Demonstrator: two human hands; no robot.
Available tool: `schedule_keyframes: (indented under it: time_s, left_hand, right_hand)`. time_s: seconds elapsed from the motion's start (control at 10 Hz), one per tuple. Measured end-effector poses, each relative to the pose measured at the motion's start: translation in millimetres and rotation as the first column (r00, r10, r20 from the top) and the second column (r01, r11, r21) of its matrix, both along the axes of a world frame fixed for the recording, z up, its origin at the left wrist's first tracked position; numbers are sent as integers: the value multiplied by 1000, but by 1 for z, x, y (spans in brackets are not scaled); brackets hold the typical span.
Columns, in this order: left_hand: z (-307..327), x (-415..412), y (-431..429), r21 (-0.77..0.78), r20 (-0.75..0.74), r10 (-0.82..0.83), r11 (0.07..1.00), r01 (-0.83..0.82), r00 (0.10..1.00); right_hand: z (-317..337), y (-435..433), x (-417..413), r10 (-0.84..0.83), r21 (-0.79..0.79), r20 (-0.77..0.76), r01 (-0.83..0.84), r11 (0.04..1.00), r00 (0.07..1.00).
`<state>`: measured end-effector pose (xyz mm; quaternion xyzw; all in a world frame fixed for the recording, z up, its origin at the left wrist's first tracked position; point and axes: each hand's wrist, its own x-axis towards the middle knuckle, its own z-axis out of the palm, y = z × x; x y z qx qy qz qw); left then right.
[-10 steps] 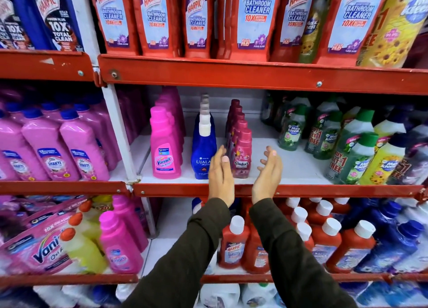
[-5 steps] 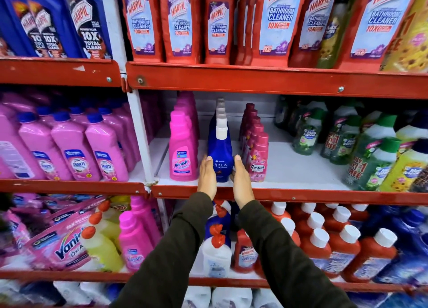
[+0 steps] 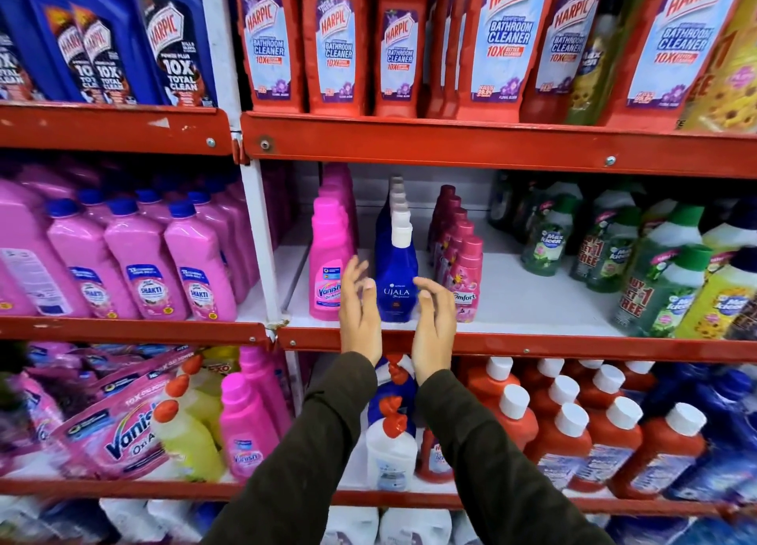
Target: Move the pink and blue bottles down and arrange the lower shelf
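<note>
A row of blue Ujala bottles [image 3: 396, 274] with white caps stands on the middle shelf [image 3: 532, 346], between a row of pink Vanish bottles [image 3: 327, 266] on its left and small pink Comfort bottles [image 3: 465, 274] on its right. My left hand [image 3: 360, 319] is just left of the front blue bottle and my right hand [image 3: 434, 323] just right of it. Both hands have fingers apart and hold nothing; whether they touch the bottle is unclear. The lower shelf [image 3: 409, 499] holds a pink Vanish bottle [image 3: 245, 430] and blue and white bottles [image 3: 391, 442].
Red Harpic bottles [image 3: 340, 44] fill the top shelf. Green and yellow Max Kleen bottles [image 3: 655, 274] crowd the middle shelf's right. Pink Shakti bottles [image 3: 139, 274] stand left of the white upright [image 3: 258, 233]. Red white-capped bottles [image 3: 573, 434] fill the lower shelf's right; Vanish pouches [image 3: 110, 430] lie at left.
My hands moved left from the Comfort row to either side of the front blue bottle, closed in on it, and now have spread slightly apart. The view shifted left and closer.
</note>
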<state>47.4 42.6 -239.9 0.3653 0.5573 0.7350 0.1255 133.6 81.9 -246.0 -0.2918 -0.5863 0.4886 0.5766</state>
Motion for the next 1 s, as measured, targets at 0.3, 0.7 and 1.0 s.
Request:
schedule_keyframes:
  time_s: [0.3, 0.7, 1.0]
  left_hand:
    - [19, -59, -21, -228, 98, 224, 953, -198, 970]
    - [10, -86, -18, -248, 271, -50, 961, 120, 961]
    - [42, -59, -43, 88, -598, 426, 877, -473, 679]
  right_hand:
    - [8, -18, -54, 450, -282, 248, -381, 881, 858]
    - [5, 3, -71, 572, -387, 219, -467, 795, 791]
    - [78, -26, -13, 262, -48, -40, -263, 964, 964]
